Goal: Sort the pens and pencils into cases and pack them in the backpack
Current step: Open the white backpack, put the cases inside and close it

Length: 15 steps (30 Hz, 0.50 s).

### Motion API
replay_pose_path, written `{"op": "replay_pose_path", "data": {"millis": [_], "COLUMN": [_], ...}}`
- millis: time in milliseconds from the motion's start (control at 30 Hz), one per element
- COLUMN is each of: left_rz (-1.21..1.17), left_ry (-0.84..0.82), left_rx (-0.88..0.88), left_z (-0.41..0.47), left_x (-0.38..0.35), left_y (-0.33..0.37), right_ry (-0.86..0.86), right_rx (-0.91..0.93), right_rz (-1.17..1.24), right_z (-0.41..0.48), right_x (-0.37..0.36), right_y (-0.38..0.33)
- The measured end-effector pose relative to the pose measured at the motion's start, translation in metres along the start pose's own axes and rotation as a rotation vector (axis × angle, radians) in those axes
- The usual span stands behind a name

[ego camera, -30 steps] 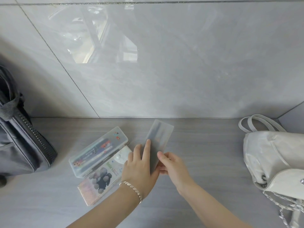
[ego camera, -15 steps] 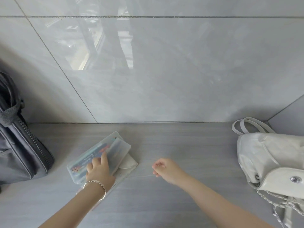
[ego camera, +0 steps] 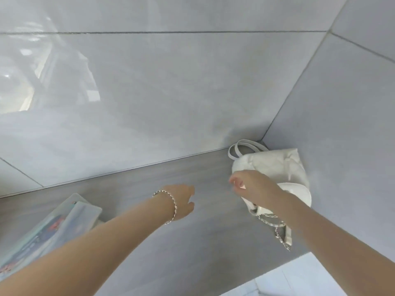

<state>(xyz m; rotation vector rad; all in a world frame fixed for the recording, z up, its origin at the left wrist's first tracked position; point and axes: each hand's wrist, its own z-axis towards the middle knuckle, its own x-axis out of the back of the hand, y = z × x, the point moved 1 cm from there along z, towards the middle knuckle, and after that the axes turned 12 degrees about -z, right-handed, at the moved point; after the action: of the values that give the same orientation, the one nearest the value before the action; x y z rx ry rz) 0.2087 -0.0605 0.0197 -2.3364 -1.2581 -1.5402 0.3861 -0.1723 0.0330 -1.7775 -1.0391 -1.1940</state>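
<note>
A white quilted backpack (ego camera: 275, 165) with a chain strap sits in the right corner of the grey counter (ego camera: 149, 242). My right hand (ego camera: 252, 184) hovers just in front of its flap, fingers loosely curled and holding nothing. My left hand (ego camera: 183, 201), with a bracelet on the wrist, reaches across the middle of the counter toward the backpack, empty and with fingers apart. A stack of clear pencil cases (ego camera: 53, 227) holding pens lies at the lower left, partly hidden behind my left forearm.
Glossy grey tiled walls close the counter at the back and on the right. The counter's front edge runs along the lower right, with white floor (ego camera: 299, 278) below it.
The view has swung right. My left hand left the stacked cases and moved toward the backpack. My right hand travelled right, up to the backpack's flap. The dark bag is out of view.
</note>
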Motion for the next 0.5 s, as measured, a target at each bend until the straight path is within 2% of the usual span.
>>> {"op": "replay_pose_path", "data": {"millis": [67,167,233,333,500], "left_rz": [0.021,0.06,0.082,0.052,-0.219], "left_ry": [-0.013,-0.032,-0.033,-0.016,0.086], "left_rx": [-0.048,-0.082,-0.097,-0.102,-0.095], "left_z": [0.007,0.01,0.008,0.003,-0.008], "left_x": [-0.002,-0.009,-0.012,-0.012,-0.001], "left_y": [0.02,0.036,0.04,0.039,0.032], "right_ry": [0.069,-0.078,-0.149,-0.141,-0.223], "right_rx": [-0.07,-0.206,-0.22,-0.185,-0.117], "right_rz": [-0.222,-0.451,-0.504,-0.51,-0.481], "right_z": [-0.008,-0.015,-0.014,-0.008,-0.005], "right_x": [0.014,0.009,-0.009,-0.02,-0.002], "right_y": [0.039,0.088,0.105,0.113,0.103]}}
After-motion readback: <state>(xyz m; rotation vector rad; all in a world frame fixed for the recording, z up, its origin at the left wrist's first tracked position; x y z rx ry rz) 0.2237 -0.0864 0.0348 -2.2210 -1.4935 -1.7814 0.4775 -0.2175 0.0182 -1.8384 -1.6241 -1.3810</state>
